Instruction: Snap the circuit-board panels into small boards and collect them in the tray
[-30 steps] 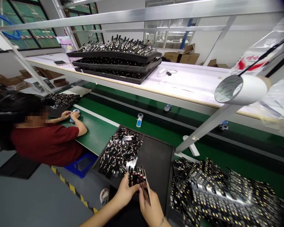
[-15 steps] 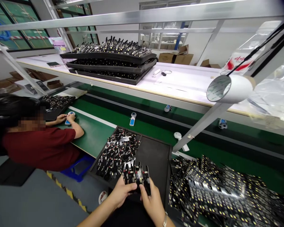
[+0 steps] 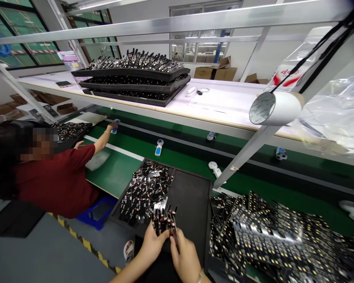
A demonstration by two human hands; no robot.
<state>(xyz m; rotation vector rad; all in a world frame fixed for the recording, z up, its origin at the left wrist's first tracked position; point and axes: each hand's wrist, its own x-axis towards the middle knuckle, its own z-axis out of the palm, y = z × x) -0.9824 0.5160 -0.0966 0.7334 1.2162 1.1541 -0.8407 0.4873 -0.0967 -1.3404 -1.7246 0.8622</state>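
Observation:
Close in front of me, both hands grip a small black circuit board panel (image 3: pixel 163 221) with toothed upper ends and red and silver parts. My left hand (image 3: pixel 151 244) is closed on its left side, thumb on the near face. My right hand (image 3: pixel 185 251) pinches the right-hand strip, which stands at an angle to the rest. Whether that strip is still joined to the panel, I cannot tell. Just beyond my hands lies a black tray (image 3: pixel 191 196), its left half heaped with loose circuit boards (image 3: pixel 143 194).
Larger circuit board panels (image 3: pixel 271 236) are piled at right. White devices, one with a blue face (image 3: pixel 158 148), sit on the green conveyor belt (image 3: pixel 183 151). Stacked trays (image 3: pixel 132 84) and a tape roll (image 3: pixel 275 108) are above. A co-worker in a red sleeve (image 3: pixel 59 181) sits at left.
The panel in my hands has turned from nearly flat-on to bent, its right strip swung edge-on. The co-worker's arm has reached out to a device on the belt. Devices on the belt have shifted leftward.

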